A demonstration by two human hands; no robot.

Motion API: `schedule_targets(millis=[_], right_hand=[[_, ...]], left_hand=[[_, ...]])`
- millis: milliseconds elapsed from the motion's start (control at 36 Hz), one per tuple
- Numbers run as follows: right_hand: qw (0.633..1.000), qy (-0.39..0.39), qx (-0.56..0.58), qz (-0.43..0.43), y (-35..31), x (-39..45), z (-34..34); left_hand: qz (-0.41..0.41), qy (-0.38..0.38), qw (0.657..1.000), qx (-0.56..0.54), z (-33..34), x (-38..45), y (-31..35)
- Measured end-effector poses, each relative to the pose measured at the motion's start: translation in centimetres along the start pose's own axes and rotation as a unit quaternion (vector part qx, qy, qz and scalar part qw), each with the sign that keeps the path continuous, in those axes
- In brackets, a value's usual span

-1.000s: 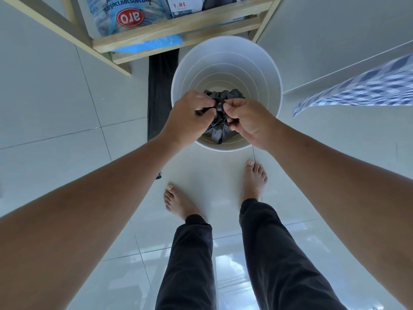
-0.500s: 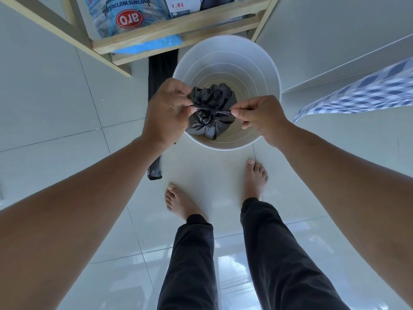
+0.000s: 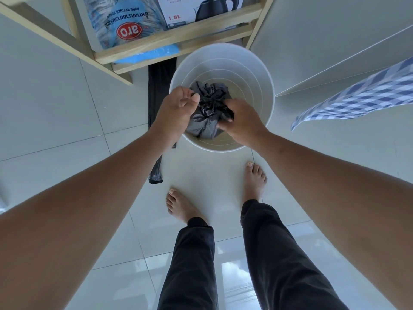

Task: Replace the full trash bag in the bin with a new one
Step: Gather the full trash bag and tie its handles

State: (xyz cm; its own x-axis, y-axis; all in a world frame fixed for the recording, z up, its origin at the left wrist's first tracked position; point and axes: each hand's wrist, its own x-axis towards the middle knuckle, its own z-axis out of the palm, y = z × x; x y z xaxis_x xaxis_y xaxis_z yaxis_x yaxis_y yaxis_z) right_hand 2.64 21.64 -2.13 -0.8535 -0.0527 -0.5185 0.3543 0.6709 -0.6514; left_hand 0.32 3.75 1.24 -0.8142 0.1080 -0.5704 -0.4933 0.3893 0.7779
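A round white bin [image 3: 263, 70] stands on the tiled floor just beyond my bare feet. Above its near rim I hold a small, bunched-up black trash bag [image 3: 206, 113] with a gathered, knotted top. My left hand [image 3: 176, 113] pinches the crumpled top of the bag at its left side. My right hand [image 3: 242, 124] grips the bag's right side, fingers curled into the plastic. A flat, folded black bag [image 3: 158, 104] lies on the floor left of the bin, partly hidden behind my left hand and wrist.
A wooden shelf unit [image 3: 178, 39] stands behind the bin, holding a blue sugar packet [image 3: 120, 21] and a kettle box [image 3: 196, 10]. A blue-and-white checked cloth [image 3: 362, 95] hangs in at the right. A white wall runs along the right side.
My hands pulled the bag's ends apart half a second ago and have now come back together on the bag. The bag has been lifted a little over the near rim.
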Motion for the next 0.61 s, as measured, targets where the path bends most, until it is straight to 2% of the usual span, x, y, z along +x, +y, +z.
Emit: schedule_targets(millis=[56, 111, 222, 306, 389, 500, 611], right_hand=[[0.998, 0.061, 0.018, 0.004, -0.7, -0.5, -0.8], [0.996, 0.073, 0.051, 0.004, -1.1, -0.9, -1.8], [0.994, 0.037, 0.100, 0.012, -3.1, -2.5, -5.7], [0.996, 0.019, 0.092, 0.012, -4.5, -4.5, -9.0], [0.987, 0.011, 0.157, 0.018, -4.6, -6.8, -12.8], [0.964, 0.005, 0.263, 0.045, -3.4, -10.4, -17.0], [0.953, -0.006, 0.293, 0.075, -0.5, -13.7, -18.9]], left_hand=[[0.008, -0.013, 0.999, -0.033, 0.0, -0.4, 1.3], [0.020, -0.044, 0.998, -0.039, 0.1, -0.6, 2.3], [0.058, -0.058, 0.996, 0.018, 0.2, -1.6, 5.3], [0.110, -0.054, 0.987, 0.106, -0.1, -2.0, 7.8], [0.144, -0.058, 0.973, 0.170, 0.4, -2.4, 10.9], [0.146, -0.106, 0.973, 0.142, 2.9, -3.1, 14.7], [0.130, -0.170, 0.965, 0.151, 6.8, -4.0, 16.2]])
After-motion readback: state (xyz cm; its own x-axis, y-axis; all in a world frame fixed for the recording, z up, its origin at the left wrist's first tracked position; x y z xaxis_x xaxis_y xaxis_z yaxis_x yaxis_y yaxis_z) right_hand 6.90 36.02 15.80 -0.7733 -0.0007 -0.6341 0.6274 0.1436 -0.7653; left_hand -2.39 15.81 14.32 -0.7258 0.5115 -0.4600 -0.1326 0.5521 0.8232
